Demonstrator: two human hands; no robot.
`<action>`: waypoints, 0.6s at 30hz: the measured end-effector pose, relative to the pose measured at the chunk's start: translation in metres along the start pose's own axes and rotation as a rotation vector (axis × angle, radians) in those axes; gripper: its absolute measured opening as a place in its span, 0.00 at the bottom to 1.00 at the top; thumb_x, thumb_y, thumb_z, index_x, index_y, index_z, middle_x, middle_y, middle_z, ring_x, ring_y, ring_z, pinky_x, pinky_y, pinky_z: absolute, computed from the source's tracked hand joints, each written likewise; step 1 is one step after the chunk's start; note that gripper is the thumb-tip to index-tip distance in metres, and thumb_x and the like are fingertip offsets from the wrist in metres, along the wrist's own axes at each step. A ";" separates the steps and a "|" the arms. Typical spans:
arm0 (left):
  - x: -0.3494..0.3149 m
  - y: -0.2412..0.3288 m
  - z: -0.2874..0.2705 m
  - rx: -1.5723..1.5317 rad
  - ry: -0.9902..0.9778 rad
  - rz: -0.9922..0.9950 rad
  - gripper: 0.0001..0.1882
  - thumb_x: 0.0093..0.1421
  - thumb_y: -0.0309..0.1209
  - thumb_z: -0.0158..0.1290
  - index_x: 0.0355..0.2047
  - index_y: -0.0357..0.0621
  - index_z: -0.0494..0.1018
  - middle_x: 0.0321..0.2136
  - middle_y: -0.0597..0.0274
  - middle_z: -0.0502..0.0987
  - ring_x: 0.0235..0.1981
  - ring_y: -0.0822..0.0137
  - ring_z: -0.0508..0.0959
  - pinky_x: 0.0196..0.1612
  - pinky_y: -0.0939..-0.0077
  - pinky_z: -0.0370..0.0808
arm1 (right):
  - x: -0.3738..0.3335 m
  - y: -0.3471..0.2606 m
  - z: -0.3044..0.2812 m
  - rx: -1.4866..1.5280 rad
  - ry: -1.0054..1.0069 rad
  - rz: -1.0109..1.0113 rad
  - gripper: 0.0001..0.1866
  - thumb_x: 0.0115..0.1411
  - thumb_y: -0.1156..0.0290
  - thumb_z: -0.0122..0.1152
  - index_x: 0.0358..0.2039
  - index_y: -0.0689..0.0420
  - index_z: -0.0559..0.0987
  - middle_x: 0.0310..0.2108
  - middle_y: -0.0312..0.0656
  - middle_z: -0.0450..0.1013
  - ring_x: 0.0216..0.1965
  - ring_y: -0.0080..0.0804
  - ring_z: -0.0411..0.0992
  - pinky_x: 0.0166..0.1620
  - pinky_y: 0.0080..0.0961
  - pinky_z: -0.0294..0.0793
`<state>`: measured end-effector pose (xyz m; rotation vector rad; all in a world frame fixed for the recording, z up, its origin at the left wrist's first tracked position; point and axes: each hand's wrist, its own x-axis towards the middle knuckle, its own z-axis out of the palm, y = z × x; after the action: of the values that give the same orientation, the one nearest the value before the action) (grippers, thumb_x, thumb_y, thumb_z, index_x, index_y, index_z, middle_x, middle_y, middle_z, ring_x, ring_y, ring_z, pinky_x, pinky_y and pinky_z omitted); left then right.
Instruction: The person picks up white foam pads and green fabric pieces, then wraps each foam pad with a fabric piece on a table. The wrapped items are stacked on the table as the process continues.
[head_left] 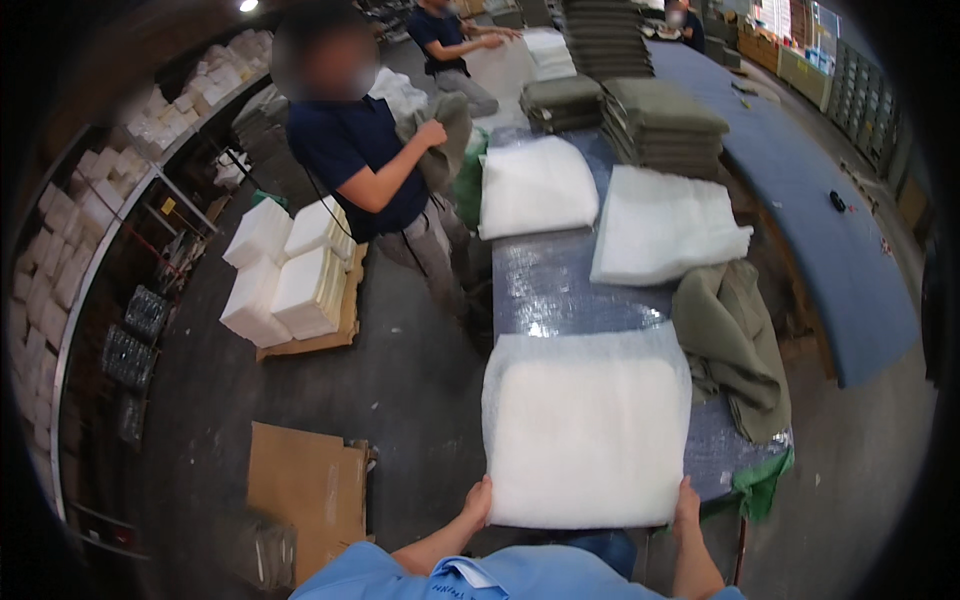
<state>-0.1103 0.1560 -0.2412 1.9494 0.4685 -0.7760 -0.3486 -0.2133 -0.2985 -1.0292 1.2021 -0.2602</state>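
Note:
A white foam cushion (588, 440) lies at the near end of the plastic-covered table, with thin white batting (590, 345) showing past its far edge and sides. My left hand (479, 502) grips its near left corner. At the near right corner, my right hand (686, 504) holds the other side, fingers partly hidden by the cushion. Just beyond to the right, an olive-green fabric cover (735, 345) is heaped in loose folds. Farther up the table are a stack of white batting sheets (665, 228) and another white cushion (538, 188).
Piles of folded olive covers (662, 120) stand at the table's far end. A long blue table (800, 190) runs along the right. A co-worker (365, 160) handles olive fabric on the left, near white foam blocks (290, 275) on cardboard. Flat cardboard (305, 490) lies on the floor.

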 end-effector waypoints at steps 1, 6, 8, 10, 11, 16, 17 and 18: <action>-0.004 -0.002 0.004 -0.025 0.012 -0.067 0.35 0.74 0.56 0.37 0.60 0.36 0.71 0.58 0.46 0.75 0.59 0.52 0.74 0.60 0.59 0.70 | -0.001 -0.006 -0.005 -0.011 -0.005 0.023 0.32 0.74 0.47 0.45 0.51 0.68 0.79 0.45 0.46 0.80 0.45 0.35 0.78 0.49 0.34 0.76; -0.015 -0.019 0.002 -0.178 0.085 -0.217 0.34 0.74 0.57 0.39 0.50 0.34 0.77 0.46 0.53 0.81 0.46 0.60 0.80 0.49 0.60 0.75 | 0.001 -0.011 -0.013 -0.323 0.138 0.049 0.31 0.71 0.48 0.51 0.48 0.69 0.81 0.42 0.45 0.81 0.43 0.31 0.76 0.48 0.31 0.73; -0.016 -0.027 0.009 -0.238 -0.125 -0.145 0.33 0.74 0.55 0.41 0.53 0.34 0.75 0.48 0.53 0.81 0.47 0.62 0.80 0.47 0.62 0.77 | 0.005 0.004 -0.043 -0.359 0.137 -0.018 0.28 0.72 0.49 0.52 0.52 0.64 0.80 0.42 0.39 0.79 0.43 0.27 0.74 0.47 0.29 0.72; -0.017 -0.036 0.008 -0.175 -0.057 -0.135 0.33 0.74 0.55 0.42 0.56 0.34 0.73 0.50 0.53 0.80 0.49 0.61 0.80 0.49 0.63 0.77 | 0.000 0.003 -0.046 -0.166 0.047 0.110 0.25 0.72 0.49 0.52 0.53 0.59 0.80 0.42 0.36 0.79 0.42 0.25 0.74 0.44 0.26 0.71; -0.023 -0.038 0.006 -0.177 -0.024 -0.203 0.33 0.73 0.55 0.43 0.58 0.35 0.72 0.51 0.53 0.79 0.51 0.61 0.79 0.50 0.64 0.77 | -0.008 0.006 -0.051 -0.128 0.016 0.165 0.23 0.72 0.49 0.52 0.53 0.56 0.80 0.41 0.34 0.79 0.40 0.23 0.73 0.41 0.25 0.70; 0.000 -0.047 0.006 -0.027 0.068 -0.015 0.20 0.74 0.46 0.47 0.40 0.40 0.75 0.34 0.61 0.78 0.36 0.69 0.75 0.40 0.68 0.73 | -0.007 0.014 -0.044 -0.146 0.030 -0.004 0.13 0.71 0.54 0.57 0.38 0.49 0.79 0.28 0.27 0.75 0.28 0.17 0.70 0.30 0.20 0.65; 0.001 -0.049 0.008 -0.073 0.135 0.028 0.18 0.74 0.42 0.47 0.32 0.41 0.71 0.28 0.64 0.75 0.31 0.72 0.70 0.37 0.69 0.70 | -0.004 0.016 -0.042 -0.063 0.069 -0.004 0.12 0.70 0.57 0.59 0.35 0.50 0.77 0.25 0.27 0.72 0.25 0.17 0.69 0.27 0.20 0.64; 0.002 -0.052 0.009 -0.055 0.159 0.060 0.18 0.74 0.42 0.47 0.33 0.41 0.71 0.28 0.63 0.75 0.31 0.72 0.70 0.37 0.69 0.70 | -0.004 0.018 -0.044 -0.050 0.095 -0.006 0.11 0.70 0.57 0.59 0.35 0.50 0.77 0.25 0.27 0.72 0.25 0.17 0.68 0.26 0.20 0.65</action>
<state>-0.1436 0.1725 -0.2794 1.9726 0.5185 -0.5663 -0.3936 -0.2235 -0.3093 -1.0740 1.2970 -0.2875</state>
